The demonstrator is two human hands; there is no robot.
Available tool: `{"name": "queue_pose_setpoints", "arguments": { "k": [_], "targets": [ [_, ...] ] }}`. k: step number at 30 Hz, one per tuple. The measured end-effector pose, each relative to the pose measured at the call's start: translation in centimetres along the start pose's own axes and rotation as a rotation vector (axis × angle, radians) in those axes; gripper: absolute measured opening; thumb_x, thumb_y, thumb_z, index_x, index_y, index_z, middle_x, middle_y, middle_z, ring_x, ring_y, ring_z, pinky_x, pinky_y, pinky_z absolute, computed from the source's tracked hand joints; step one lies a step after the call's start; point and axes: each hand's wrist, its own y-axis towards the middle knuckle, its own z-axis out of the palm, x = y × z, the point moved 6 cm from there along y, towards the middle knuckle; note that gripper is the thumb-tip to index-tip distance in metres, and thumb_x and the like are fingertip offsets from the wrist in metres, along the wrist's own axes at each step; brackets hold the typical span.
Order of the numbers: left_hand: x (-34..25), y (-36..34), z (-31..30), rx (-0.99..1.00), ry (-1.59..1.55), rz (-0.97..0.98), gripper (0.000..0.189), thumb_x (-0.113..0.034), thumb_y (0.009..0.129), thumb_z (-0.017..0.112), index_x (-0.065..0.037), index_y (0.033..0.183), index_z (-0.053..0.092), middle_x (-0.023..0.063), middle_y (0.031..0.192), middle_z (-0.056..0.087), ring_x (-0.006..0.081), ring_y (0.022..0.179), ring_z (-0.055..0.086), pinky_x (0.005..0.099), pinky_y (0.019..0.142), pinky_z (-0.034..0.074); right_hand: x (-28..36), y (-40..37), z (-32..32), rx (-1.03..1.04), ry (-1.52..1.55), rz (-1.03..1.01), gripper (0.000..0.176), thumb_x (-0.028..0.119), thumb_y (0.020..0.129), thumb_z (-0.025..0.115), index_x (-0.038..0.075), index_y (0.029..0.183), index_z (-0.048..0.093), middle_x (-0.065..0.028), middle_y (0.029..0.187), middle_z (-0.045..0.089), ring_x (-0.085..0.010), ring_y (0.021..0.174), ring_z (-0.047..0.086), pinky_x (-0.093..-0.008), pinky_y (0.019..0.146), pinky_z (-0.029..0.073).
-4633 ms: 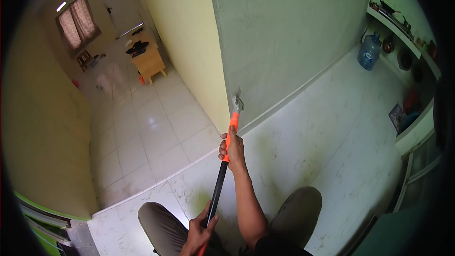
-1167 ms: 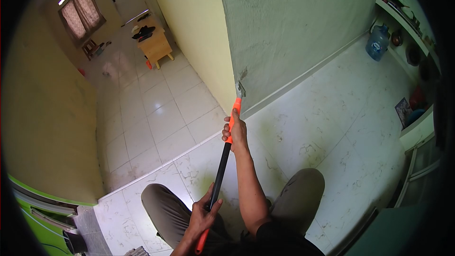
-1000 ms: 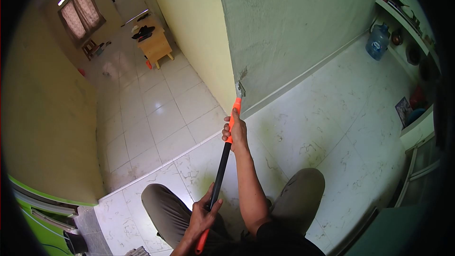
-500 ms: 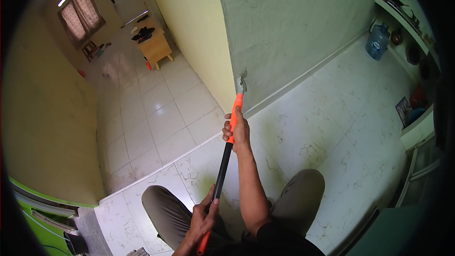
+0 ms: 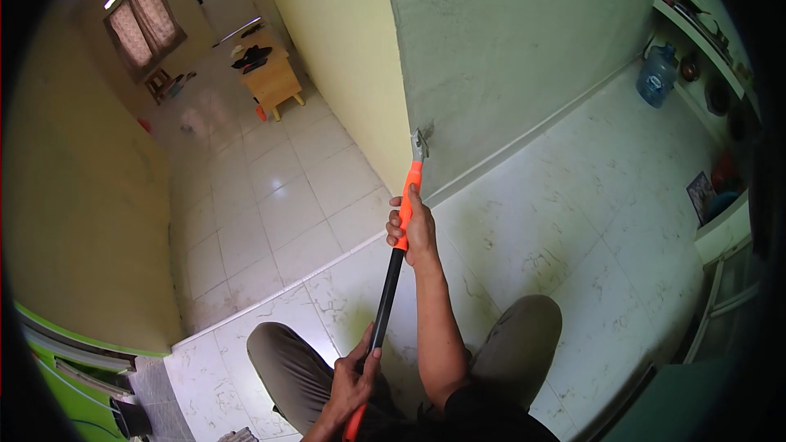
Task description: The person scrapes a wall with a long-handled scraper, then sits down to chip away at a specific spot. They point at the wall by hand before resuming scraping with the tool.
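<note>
A long pole tool [image 5: 386, 299] with a black shaft and orange grips runs up from my lap. My right hand [image 5: 415, 225] is wrapped round its upper orange grip, below a grey metal head [image 5: 419, 146]. Lower down, my left hand [image 5: 355, 381] holds the shaft near the lower orange end. The metal head is at the grey-green wall [image 5: 508, 49], close to its corner with the yellow wall [image 5: 344, 41], beside a dark patch on the surface. Whether the head touches the wall cannot be told.
My knees [image 5: 524, 344] are bent on either side of the pole. A wooden table [image 5: 274, 82] stands in the room beyond the raised floor edge [image 5: 282, 290]. A blue water jug [image 5: 657, 75] and shelves [image 5: 696, 29] are at the right, a black bucket [image 5: 131, 419] lower left.
The view has shifted slightly, so the walls and table appear a little further right. Both hands keep their hold on the pole, and its head stays near the wall corner.
</note>
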Motion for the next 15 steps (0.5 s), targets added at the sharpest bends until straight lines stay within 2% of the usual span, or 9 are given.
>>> {"name": "queue_pose_setpoints", "arguments": {
  "k": [10,13,15],
  "targets": [
    [-0.1,-0.1,-0.4,-0.028,-0.032,0.018,0.048,-0.015,0.106,0.059,-0.002,0.151,0.05,-0.0007,0.068,0.058,0.0052,0.066,0.05,0.0241,0.062,0.047,0.0,-0.1,0.4,-0.007,-0.04,0.007,0.058,0.061,0.104,0.047,0.004,0.109,0.051,0.0008,0.064,0.044,-0.0096,0.048,0.041,-0.0289,0.045,0.038],
    [-0.9,-0.3,-1.1,-0.046,0.003,0.087,0.046,-0.013,0.105,0.059,-0.001,0.149,0.053,-0.001,0.069,0.059,0.0042,0.066,0.05,0.0239,0.063,0.047,0.0,-0.2,0.6,-0.015,-0.045,0.015,0.059,0.062,0.104,0.047,0.003,0.109,0.051,0.0004,0.065,0.044,-0.0097,0.048,0.041,-0.0292,0.045,0.039],
    [-1.1,-0.5,-1.4,-0.034,-0.008,0.042,0.046,-0.011,0.104,0.06,-0.001,0.149,0.053,-0.0005,0.069,0.06,0.0037,0.067,0.05,0.0236,0.064,0.048,0.1,-0.3,0.8,-0.025,-0.047,0.022,0.06,0.063,0.104,0.047,0.003,0.108,0.051,0.0004,0.065,0.044,-0.0097,0.048,0.041,-0.0294,0.045,0.039]
  ]
}}
